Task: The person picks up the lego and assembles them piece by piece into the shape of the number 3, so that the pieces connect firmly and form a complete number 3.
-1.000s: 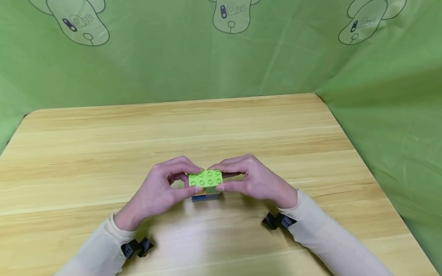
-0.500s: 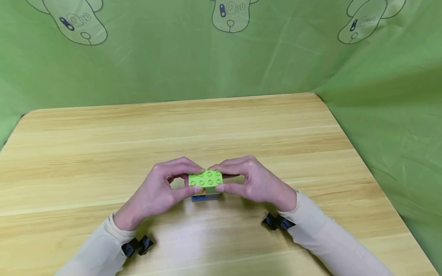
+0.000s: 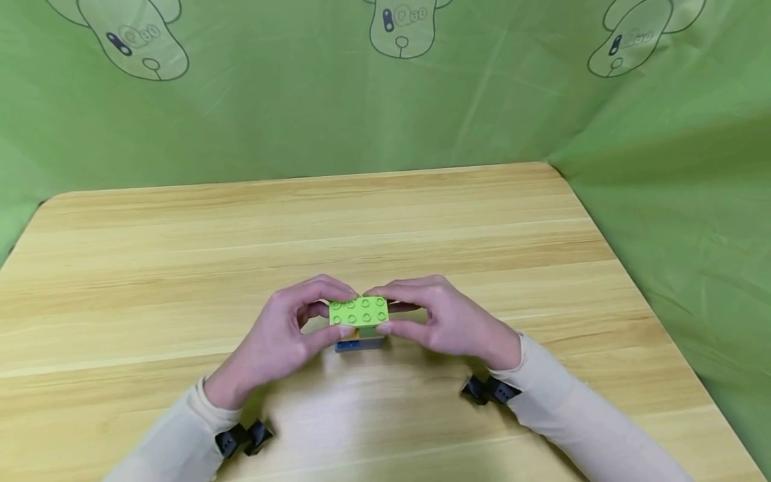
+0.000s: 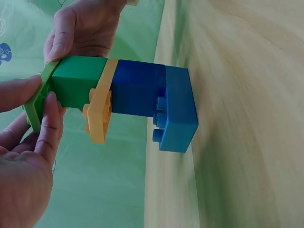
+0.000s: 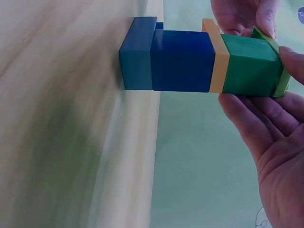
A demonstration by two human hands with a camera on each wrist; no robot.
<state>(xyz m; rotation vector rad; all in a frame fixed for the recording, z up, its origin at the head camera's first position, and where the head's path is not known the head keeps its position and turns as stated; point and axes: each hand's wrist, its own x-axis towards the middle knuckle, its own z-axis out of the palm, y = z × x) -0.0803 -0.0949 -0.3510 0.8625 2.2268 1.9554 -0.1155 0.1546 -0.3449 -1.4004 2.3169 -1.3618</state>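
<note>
A lime-green flat toy brick (image 3: pixel 359 312) tops a small tower. My left hand (image 3: pixel 289 328) pinches its left end between thumb and fingers; my right hand (image 3: pixel 442 314) grips its right end likewise. Under it come a green block (image 4: pixel 78 81), an orange flat brick (image 4: pixel 99 116), a dark blue block (image 4: pixel 137 88) and a wider blue brick (image 4: pixel 179 109) standing on the table. In the left wrist view the lime brick's left half overhangs the green block. Studs show on the left halves of the orange and blue bricks. Whether the lime brick sits flush cannot be told.
The wooden table (image 3: pixel 301 231) spreads around the tower, its far edge meeting a green curtain (image 3: pixel 289 120) with printed dog faces. More curtain hangs along the right side. Small black camera mounts (image 3: pixel 243 438) are strapped at both wrists.
Both hands keep the same hold on the lime-green flat brick, and the tower stays in place. The forearms have shifted only very slightly to the right.
</note>
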